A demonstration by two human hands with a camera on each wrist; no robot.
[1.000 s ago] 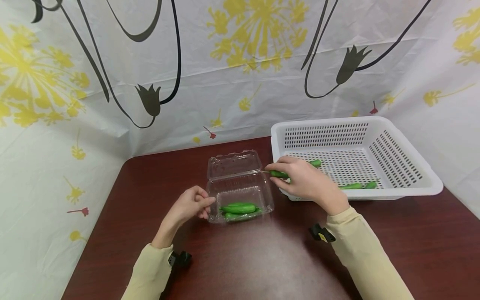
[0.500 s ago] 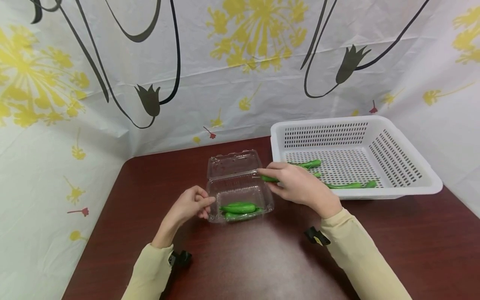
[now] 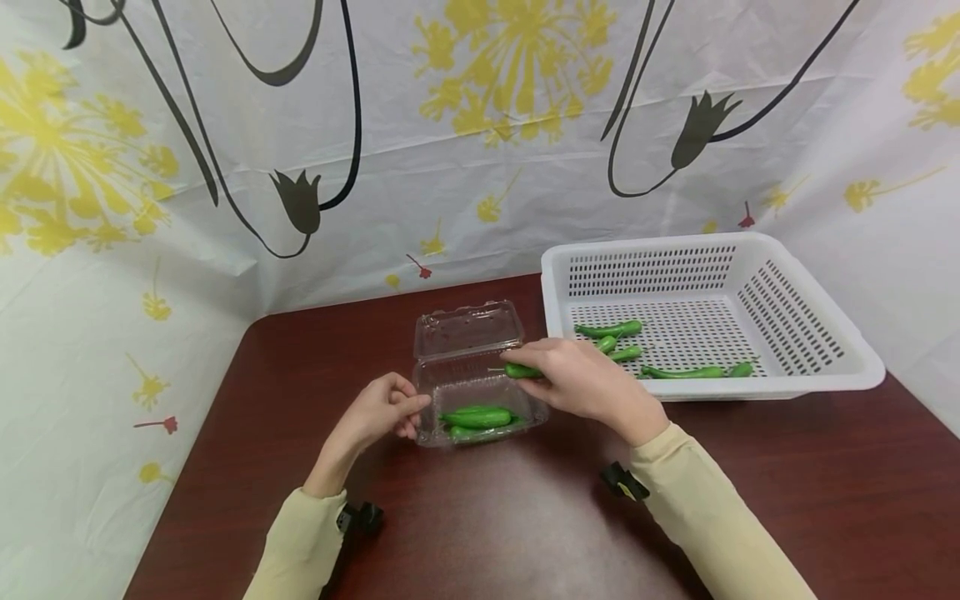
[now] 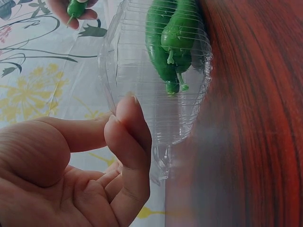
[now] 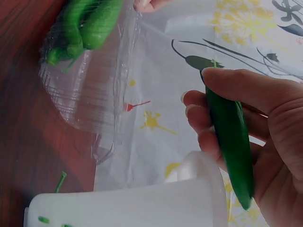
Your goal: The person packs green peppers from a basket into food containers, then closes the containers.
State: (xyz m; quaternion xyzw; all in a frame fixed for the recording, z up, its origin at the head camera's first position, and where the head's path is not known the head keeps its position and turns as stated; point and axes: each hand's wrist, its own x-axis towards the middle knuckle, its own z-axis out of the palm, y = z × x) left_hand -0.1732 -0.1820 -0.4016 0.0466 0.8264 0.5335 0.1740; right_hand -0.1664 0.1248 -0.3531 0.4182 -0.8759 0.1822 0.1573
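My right hand (image 3: 573,377) holds a green chili pepper (image 5: 230,142) between thumb and fingers, over the right part of a clear plastic clamshell box (image 3: 480,379). The pepper's stem end points left in the head view. My left hand (image 3: 384,408) pinches the box's left rim with thumb and index finger, also seen in the left wrist view beside the ribbed wall. Several green peppers (image 3: 480,417) lie together along the near side inside the box. Its lid (image 3: 468,329) is folded back, away from me.
At the back right stands a white perforated basket (image 3: 813,308) with several green peppers (image 3: 682,372) on its floor. The dark red wooden table (image 3: 480,517) carries everything. A white patterned sheet (image 3: 420,167) hangs behind and at the sides.
My right hand has moved left and slightly nearer with the pepper, from the basket's left edge to over the box. My left hand and the box have stayed in place.
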